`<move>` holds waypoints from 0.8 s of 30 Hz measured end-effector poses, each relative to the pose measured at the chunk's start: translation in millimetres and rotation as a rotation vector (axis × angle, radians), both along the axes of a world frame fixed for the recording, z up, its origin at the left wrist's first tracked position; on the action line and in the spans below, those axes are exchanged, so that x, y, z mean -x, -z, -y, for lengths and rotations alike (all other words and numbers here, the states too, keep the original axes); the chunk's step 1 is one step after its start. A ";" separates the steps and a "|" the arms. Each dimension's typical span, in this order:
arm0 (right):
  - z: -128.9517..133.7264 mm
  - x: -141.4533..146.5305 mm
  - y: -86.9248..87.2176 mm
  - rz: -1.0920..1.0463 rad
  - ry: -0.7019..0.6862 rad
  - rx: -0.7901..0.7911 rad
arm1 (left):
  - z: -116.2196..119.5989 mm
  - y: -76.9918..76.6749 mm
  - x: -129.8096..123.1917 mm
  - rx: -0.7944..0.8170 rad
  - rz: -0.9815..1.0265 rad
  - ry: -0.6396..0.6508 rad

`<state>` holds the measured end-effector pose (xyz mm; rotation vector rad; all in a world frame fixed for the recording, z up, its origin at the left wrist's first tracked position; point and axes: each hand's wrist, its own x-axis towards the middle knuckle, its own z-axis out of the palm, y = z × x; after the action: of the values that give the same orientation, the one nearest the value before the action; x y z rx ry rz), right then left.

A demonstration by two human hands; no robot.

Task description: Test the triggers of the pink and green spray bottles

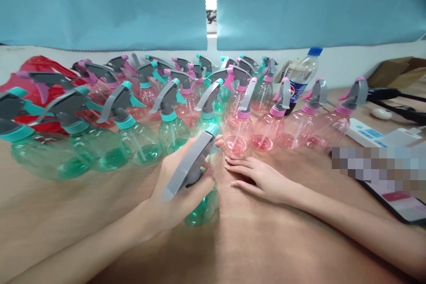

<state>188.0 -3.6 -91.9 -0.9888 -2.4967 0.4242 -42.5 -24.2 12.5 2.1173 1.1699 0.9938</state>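
My left hand [179, 191] is wrapped round the neck of a green spray bottle [202, 208] with a grey and teal trigger head, near the middle of the table. My right hand [259, 177] rests on the table with its fingers stretched out, holding nothing. Its fingertips are close to the base of a pink spray bottle [237, 135]. Behind my left hand stands a row of green spray bottles [140, 142]. More pink spray bottles [268, 131] continue the row to the right.
Further spray bottles [148, 93] crowd the back beside red plastic [43, 66]. A blue-capped drink bottle [301, 75] stands at back right. On the right are a white power strip [366, 133], a white mouse [381, 113], black cables and a phone [399, 204].
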 end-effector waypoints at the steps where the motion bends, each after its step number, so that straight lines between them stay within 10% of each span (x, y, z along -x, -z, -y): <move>1: 0.0 0.0 0.1 -0.005 -0.001 -0.001 | 0.0 0.2 0.1 -0.002 -0.003 -0.002; 24: 0.1 -0.6 0.8 -0.010 -0.004 -0.009 | 0.0 -5.6 -2.6 0.004 -0.040 -0.020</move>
<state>188.6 -3.8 -92.7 -0.9756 -2.4900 0.4172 -39.9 -24.2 18.1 2.1355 1.2129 0.9619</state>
